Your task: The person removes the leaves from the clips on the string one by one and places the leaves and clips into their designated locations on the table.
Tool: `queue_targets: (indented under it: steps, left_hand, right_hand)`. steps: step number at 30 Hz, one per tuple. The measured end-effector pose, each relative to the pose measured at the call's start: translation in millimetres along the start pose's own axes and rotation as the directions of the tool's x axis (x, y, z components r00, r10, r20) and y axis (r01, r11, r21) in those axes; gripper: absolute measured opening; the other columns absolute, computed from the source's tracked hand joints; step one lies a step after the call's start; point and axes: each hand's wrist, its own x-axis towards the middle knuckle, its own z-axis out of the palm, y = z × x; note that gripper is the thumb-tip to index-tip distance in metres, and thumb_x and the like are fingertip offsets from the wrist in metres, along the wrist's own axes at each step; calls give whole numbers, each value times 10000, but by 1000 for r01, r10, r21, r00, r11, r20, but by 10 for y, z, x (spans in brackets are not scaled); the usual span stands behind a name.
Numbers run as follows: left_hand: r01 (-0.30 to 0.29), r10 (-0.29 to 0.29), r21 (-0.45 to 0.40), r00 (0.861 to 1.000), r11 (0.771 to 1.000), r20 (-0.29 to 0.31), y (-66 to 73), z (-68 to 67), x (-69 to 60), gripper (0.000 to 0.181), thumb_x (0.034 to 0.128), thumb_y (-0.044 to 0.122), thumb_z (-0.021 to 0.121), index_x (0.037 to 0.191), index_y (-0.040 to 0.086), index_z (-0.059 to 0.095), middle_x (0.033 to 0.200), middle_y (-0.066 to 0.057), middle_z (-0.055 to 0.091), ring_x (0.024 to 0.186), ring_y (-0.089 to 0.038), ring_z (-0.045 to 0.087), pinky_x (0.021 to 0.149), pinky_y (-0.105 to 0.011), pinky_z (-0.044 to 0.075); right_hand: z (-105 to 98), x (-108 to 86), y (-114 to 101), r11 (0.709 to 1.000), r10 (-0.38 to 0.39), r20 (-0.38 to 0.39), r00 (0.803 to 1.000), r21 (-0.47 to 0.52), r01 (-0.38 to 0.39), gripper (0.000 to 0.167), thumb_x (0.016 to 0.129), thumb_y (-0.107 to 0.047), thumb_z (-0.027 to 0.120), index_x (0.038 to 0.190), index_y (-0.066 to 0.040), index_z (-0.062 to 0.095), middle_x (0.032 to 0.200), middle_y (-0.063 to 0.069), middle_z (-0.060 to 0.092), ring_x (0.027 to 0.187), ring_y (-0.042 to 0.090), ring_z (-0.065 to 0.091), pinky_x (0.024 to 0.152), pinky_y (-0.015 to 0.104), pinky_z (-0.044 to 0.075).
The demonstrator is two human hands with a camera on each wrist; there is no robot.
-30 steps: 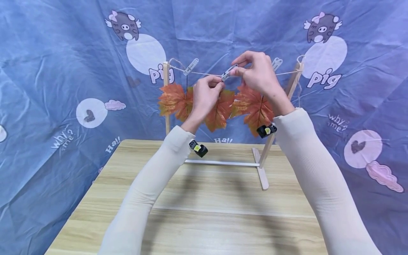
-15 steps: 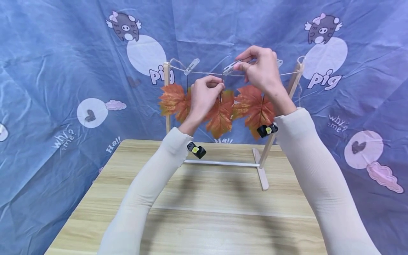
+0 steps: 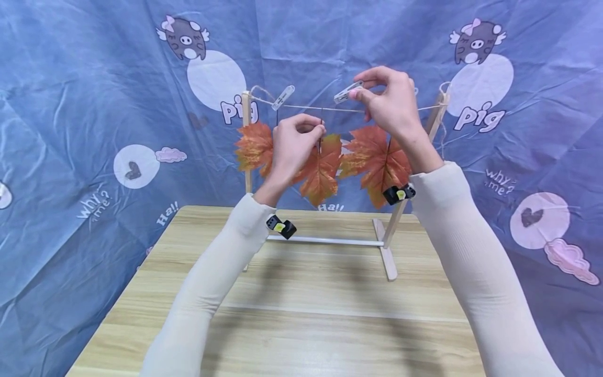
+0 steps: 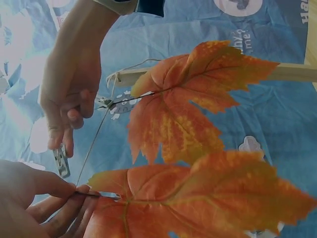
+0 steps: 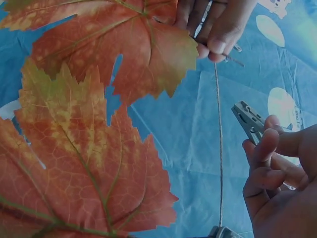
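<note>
My left hand (image 3: 293,146) pinches the dark stem of the middle maple leaf (image 3: 321,175) just below the string (image 3: 341,109). In my right hand (image 3: 392,107) a grey clothespin (image 3: 347,92) is held between thumb and fingers, above the string and apart from it. The right wrist view shows this clothespin (image 5: 247,119) beside the string. Another orange leaf (image 3: 254,146) hangs at the left from a clothespin (image 3: 283,98). A third leaf (image 3: 377,159) hangs at the right; its clothespin is mostly hidden behind my right hand.
The string runs between two wooden posts (image 3: 247,110), with a white rod (image 3: 330,241) low between them. The right post stands on a wooden foot (image 3: 388,264) on the wood-grain table (image 3: 301,324). A blue printed cloth (image 3: 118,104) hangs behind.
My right hand has moved up and right, taking the clothespin away from the string and stem. My left hand has drifted left with the middle leaf's stem still pinched.
</note>
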Motion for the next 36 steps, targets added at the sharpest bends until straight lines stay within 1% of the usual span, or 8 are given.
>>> queue_targets:
  steps: [4,6,9,13,19,27,32,36]
  left_hand:
    - [1,-1,27,1000,1000,-7,-18,-82,-61,102,982,143,766,1027,72,825,989,-72,829,865,-121,778,733,-223,591]
    - [4,-3,18,1000,1000,-8,-35,-124,-86,101,981,137,766,1028,70,825,994,-78,828,885,-124,781,764,-227,599]
    - [9,-10,-34,1000,999,-11,-66,-200,-99,98,974,98,759,1021,37,820,986,-115,823,869,-155,783,791,-243,620]
    - [33,-33,-109,999,993,2,-106,-297,-139,99,972,74,746,1024,22,812,981,-120,817,856,-162,772,791,-254,633]
    - [62,-57,-149,998,987,40,-165,-413,-219,122,988,99,742,1059,19,801,969,-89,811,896,-165,768,824,-270,633]
    - [103,-96,-226,995,969,40,-236,-489,-253,145,975,52,752,1059,-64,773,897,-34,786,850,-109,756,846,-236,627]
    - [114,-105,-280,993,953,44,-286,-511,-290,166,974,14,745,1082,-112,749,932,-68,786,851,-109,764,871,-250,643]
    - [126,-119,-297,992,947,43,-338,-531,-327,173,980,27,743,1091,-106,748,978,-117,800,870,-127,770,884,-266,645]
  right_hand:
    - [-32,-58,4,1000,-7,-14,1000,22,8,362,980,-331,792,1307,-184,747,1060,-96,708,494,68,609,456,230,434]
    - [-48,-89,4,999,-17,-20,1000,40,18,361,975,-324,798,1301,-176,749,1051,-96,710,492,65,605,472,228,453]
    - [-55,-112,2,997,-18,-18,1000,77,19,361,965,-309,810,1290,-165,751,1050,-97,708,491,76,592,484,223,452]
    - [-77,-157,3,993,-3,-5,1000,121,4,354,957,-296,818,1281,-170,750,1043,-102,695,488,88,567,459,222,394]
    - [-130,-257,36,992,-8,-6,1000,125,9,344,958,-303,817,1269,-173,754,1019,-110,677,499,76,581,449,221,361]
    - [-222,-405,150,988,-17,-24,1000,155,21,328,949,-278,827,1255,-176,763,1053,-87,661,479,63,567,438,209,365]
    - [-269,-484,222,985,-10,-25,1000,169,15,324,947,-268,829,1253,-185,761,1055,-80,661,475,60,572,428,199,391]
    - [-301,-537,285,984,-12,-14,1000,176,14,352,961,-235,811,1301,-169,745,1067,-71,659,498,65,603,470,188,472]
